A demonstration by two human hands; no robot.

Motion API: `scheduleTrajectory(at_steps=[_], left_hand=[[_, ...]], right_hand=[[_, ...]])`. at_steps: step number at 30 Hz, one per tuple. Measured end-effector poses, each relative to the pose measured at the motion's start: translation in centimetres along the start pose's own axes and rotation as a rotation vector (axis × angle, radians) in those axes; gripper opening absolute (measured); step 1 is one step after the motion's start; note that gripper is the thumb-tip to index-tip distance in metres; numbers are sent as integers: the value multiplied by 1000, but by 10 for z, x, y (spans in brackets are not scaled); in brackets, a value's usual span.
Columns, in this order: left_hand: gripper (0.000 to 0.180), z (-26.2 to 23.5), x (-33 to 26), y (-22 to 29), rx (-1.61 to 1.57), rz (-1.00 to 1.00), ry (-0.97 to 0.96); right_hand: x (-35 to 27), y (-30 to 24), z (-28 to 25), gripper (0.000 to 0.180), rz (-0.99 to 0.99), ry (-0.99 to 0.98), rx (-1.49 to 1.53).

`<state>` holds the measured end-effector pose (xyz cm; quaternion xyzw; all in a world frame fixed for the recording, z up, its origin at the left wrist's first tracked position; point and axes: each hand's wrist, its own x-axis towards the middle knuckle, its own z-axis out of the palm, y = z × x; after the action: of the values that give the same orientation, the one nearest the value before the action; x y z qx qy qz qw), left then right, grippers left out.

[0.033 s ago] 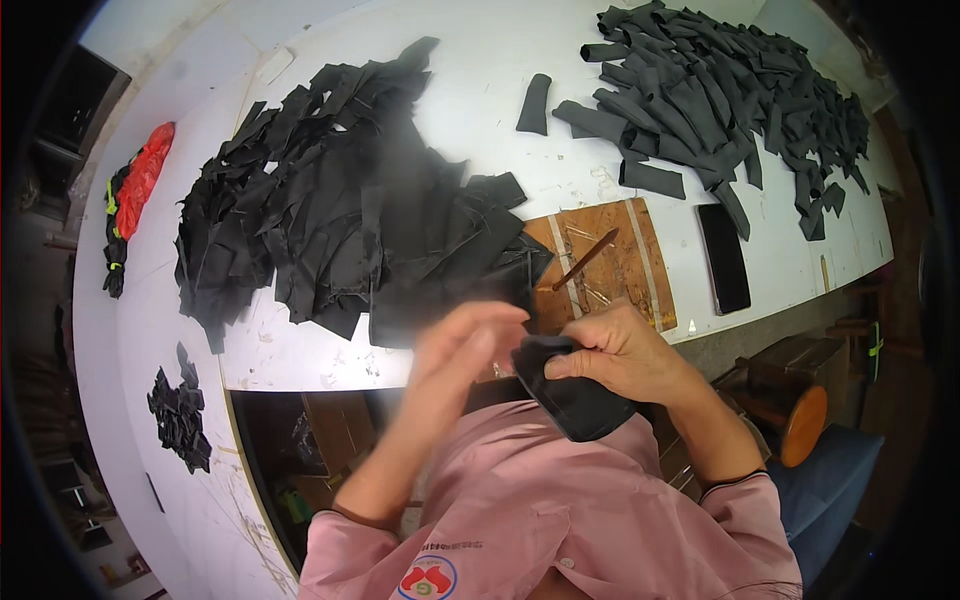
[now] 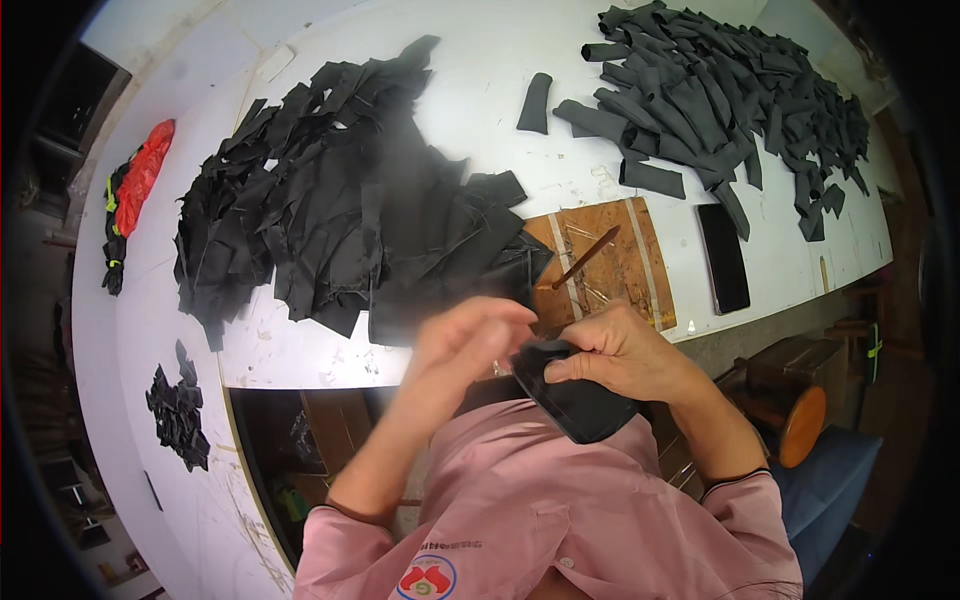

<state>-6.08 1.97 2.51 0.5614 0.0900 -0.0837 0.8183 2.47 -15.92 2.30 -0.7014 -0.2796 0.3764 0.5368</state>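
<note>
My right hand [image 2: 620, 355] is closed on a black fabric piece [image 2: 583, 405], its thumb pressed flat on top and its fingers behind. The piece hangs tilted in front of my pink shirt, just off the table's near edge. Beside its upper left end is my left hand [image 2: 470, 340], smeared by motion; whether its fingers grip anything cannot be made out. Just beyond the left hand spreads a large heap of flat black fabric pieces [image 2: 310, 210].
Grey-black fabric tubes [image 2: 700, 95] are piled at the far right, one tube [image 2: 535, 104] apart. A worn wooden board [image 2: 640, 250] carries a brown pointed stick [image 2: 585, 258]. Nearby lies a black phone [image 2: 723, 258]. Small black scraps [image 2: 180, 415] and a red bag [image 2: 146, 175] lie left.
My left hand and forearm have shifted slightly. The black piece stays in my right hand, hardly moved.
</note>
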Motion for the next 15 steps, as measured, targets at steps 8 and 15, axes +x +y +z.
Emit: scheduleTrajectory(at_steps=[8,15], left_hand=[[7,-1,12,33,591,73,-367],[6,13,-9,-10,389,107,285]], right_hand=[[9,-6,-7,32,-21,-334,-196],[-12,-4,18,33,-375,586,-524]])
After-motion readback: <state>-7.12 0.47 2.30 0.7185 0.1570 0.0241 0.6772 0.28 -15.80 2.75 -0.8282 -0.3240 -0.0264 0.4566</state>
